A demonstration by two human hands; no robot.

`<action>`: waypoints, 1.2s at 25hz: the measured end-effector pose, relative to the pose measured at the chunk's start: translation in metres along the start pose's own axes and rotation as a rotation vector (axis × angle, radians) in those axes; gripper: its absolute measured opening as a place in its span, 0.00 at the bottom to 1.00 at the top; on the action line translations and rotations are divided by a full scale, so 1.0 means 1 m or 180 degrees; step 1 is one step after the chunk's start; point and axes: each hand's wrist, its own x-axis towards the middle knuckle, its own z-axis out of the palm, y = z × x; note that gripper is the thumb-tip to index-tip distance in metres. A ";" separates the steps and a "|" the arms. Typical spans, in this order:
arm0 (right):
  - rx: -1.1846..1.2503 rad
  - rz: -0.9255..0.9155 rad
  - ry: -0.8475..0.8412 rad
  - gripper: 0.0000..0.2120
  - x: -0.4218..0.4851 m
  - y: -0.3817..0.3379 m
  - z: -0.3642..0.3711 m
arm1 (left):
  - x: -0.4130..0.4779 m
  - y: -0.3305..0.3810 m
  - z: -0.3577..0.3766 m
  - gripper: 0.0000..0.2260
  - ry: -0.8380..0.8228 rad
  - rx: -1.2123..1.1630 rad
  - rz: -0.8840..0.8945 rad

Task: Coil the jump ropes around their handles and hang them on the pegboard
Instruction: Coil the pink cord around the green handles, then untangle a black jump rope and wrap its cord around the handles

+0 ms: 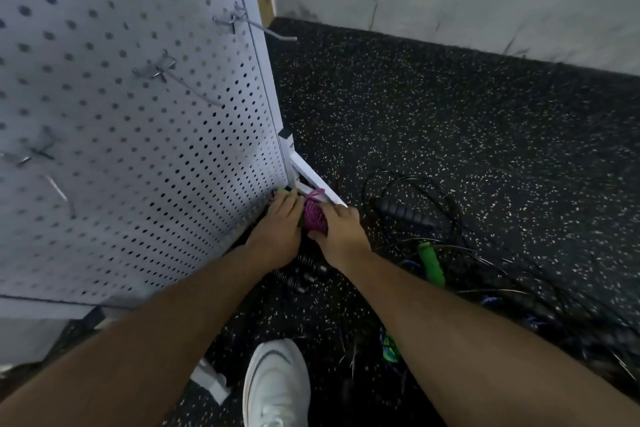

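A pink jump rope (314, 217) is coiled into a tight bundle around green handles, low down by the foot of the white pegboard (138, 114). My left hand (277, 236) grips the bundle's left side, fingers curled over a green handle end. My right hand (341, 232) holds the right side, thumb under the coil. Metal hooks (263, 26) stick out of the pegboard above, bare. On the floor to the right lie a black-handled rope (403, 213) and a green-handled rope (431, 263), both loose and tangled.
Black speckled rubber floor (450, 114) runs to a pale wall at the back. The pegboard's white foot (311, 180) juts out beside my hands. My white shoe (275, 381) stands below. More rope and blue-green pieces (389, 350) lie near it.
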 end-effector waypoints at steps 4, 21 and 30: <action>0.0609 0.0101 -0.0135 0.30 -0.005 0.013 -0.004 | 0.011 0.008 0.000 0.28 -0.0036 -0.0266 0.0063; -0.0357 0.0498 -0.0363 0.24 -0.199 0.156 -0.067 | -0.023 0.209 0.093 0.26 -0.0709 -0.0254 0.1563; -0.1169 0.0305 -0.1221 0.30 -0.241 0.177 -0.131 | -0.036 0.252 0.100 0.18 -0.1154 -0.0774 0.1902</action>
